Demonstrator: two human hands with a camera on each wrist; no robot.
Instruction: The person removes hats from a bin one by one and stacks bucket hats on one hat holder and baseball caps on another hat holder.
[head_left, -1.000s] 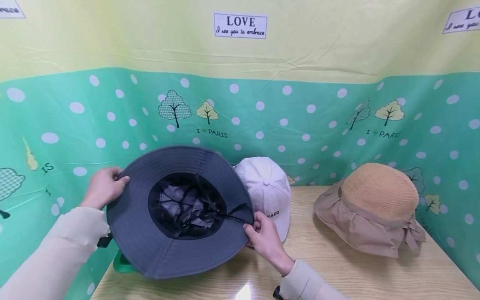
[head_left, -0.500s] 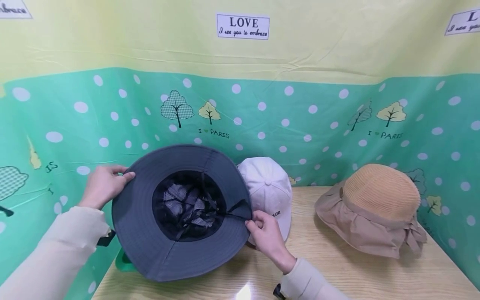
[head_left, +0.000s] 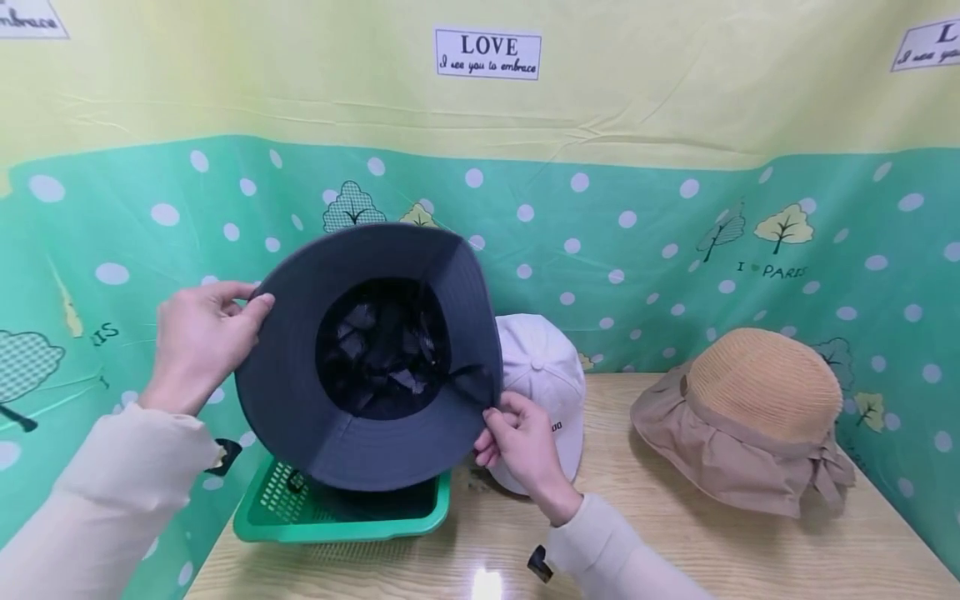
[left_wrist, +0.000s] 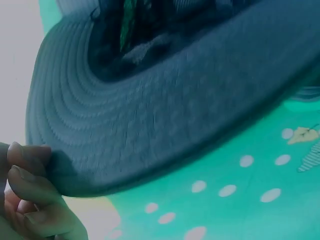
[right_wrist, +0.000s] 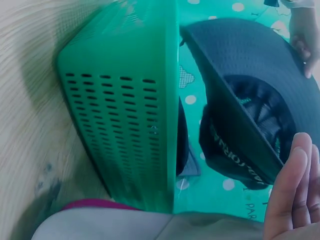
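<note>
Both hands hold up a dark grey wide-brimmed bucket hat (head_left: 292,392), its hollow underside with a black lining facing me. My left hand (head_left: 202,337) pinches the brim at the left edge; thumb and fingers on that edge also show in the left wrist view. At the lower right edge, my right hand (head_left: 525,437) pinches the brim between thumb and fingers. Below the hat stands a green plastic basket (head_left: 345,531) with slotted walls. Something dark (head_left: 375,502) lies in it, mostly hidden. Light lettering shows on the hat's crown (right_wrist: 225,150) in the right wrist view.
A white baseball cap (head_left: 543,367) stands right behind my right hand, partly covered by the hat. Farther right lies a straw sun hat (head_left: 761,392) with a brown cloth brim. A patterned curtain (head_left: 630,250) closes off the back and sides of the wooden table (head_left: 630,533).
The bucket hat has risen and tilted, with the left hand going up. The right hand has risen slightly. The green basket, mostly covered before, now shows beneath the hat.
</note>
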